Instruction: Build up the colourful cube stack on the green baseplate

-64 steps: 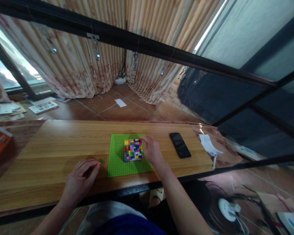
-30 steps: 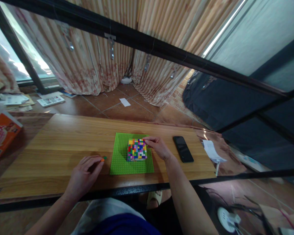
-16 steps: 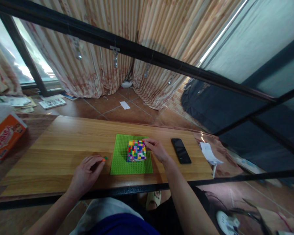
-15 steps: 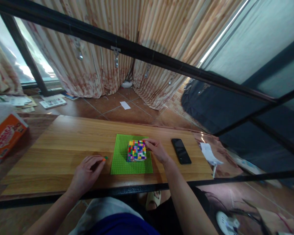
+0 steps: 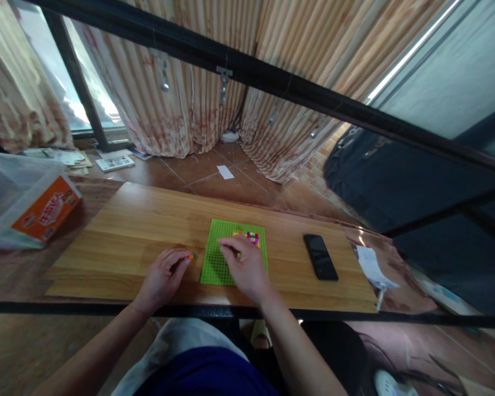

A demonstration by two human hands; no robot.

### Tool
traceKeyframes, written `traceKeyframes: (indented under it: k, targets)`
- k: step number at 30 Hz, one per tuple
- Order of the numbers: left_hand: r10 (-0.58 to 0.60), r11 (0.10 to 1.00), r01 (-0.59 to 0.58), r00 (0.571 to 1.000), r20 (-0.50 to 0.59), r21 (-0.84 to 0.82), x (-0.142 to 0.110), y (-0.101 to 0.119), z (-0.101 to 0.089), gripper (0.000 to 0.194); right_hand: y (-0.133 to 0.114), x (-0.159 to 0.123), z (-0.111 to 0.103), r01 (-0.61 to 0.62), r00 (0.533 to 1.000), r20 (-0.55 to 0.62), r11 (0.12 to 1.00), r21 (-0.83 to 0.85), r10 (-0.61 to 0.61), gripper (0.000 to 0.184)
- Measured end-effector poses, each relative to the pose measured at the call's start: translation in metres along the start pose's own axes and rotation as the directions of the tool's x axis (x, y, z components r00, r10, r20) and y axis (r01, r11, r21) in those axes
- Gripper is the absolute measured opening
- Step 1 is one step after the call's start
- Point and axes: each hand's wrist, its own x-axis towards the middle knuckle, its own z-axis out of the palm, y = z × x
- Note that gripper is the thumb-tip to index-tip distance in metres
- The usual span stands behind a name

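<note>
My left hand rests low over the wooden tabletop, thumb and fingertips pinched on small toy bricks, one orange and one green. My right hand is over the green baseplate, its thumb and index finger slightly apart with nothing visible between them. Behind that hand stands a block of many-coloured bricks on the baseplate; the hand hides most of it.
A black phone lies right of the baseplate. White paper is at the table's right end. At far left stands a clear plastic box with an orange label. A dark metal bar crosses beyond the table.
My right hand has left the right side of the brick block and moved left across its front. The left hand still pinches the small bricks. The whole view has shifted slightly.
</note>
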Motion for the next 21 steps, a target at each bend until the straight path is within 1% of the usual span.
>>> traceKeyframes:
  k: [2, 4, 6, 8, 11, 17, 19, 21]
  targets:
    - [-0.003, 1.000, 0.003, 1.000, 0.002, -0.006, 0.000, 0.000, 0.000, 0.027, -0.002, -0.004, 0.024, 0.019, 0.997, 0.073, 0.999, -0.035, -0.017, 0.021]
    - [-0.007, 1.000, 0.007, 1.000, 0.005, -0.012, 0.000, 0.000, -0.001, 0.029, 0.003, -0.007, 0.044, 0.015, 0.994, 0.110, 0.997, -0.071, -0.007, 0.022]
    - [-0.006, 1.000, 0.006, 1.000, 0.007, -0.023, 0.000, 0.001, -0.003, 0.029, 0.008, -0.008, 0.057, 0.025, 0.990, 0.141, 0.994, -0.109, -0.009, 0.024]
    - [0.000, 0.999, 0.000, 1.000, 0.009, -0.034, 0.000, 0.001, -0.004, 0.028, 0.011, -0.008, 0.064, 0.047, 0.985, 0.171, 0.989, -0.142, -0.022, 0.025]
    - [0.011, 0.999, -0.010, 1.000, 0.016, -0.047, -0.001, 0.001, -0.004, 0.027, 0.013, -0.008, 0.070, 0.062, 0.983, 0.181, 0.987, -0.152, -0.034, 0.023]
    - [0.032, 0.998, -0.029, 0.999, 0.041, -0.053, -0.002, 0.001, -0.007, 0.025, 0.011, -0.009, 0.077, -0.012, 0.995, 0.099, 0.998, -0.054, 0.018, 0.015]
    - [0.049, 0.998, -0.046, 0.997, 0.067, -0.048, -0.003, 0.000, -0.008, 0.024, 0.006, -0.010, 0.074, -0.007, 0.997, 0.074, 1.000, -0.031, 0.009, 0.014]
    - [0.060, 0.998, -0.058, 0.996, 0.069, -0.025, -0.003, -0.002, -0.006, 0.024, 0.000, -0.012, 0.063, 0.017, 0.999, 0.039, 1.000, -0.022, -0.016, 0.015]
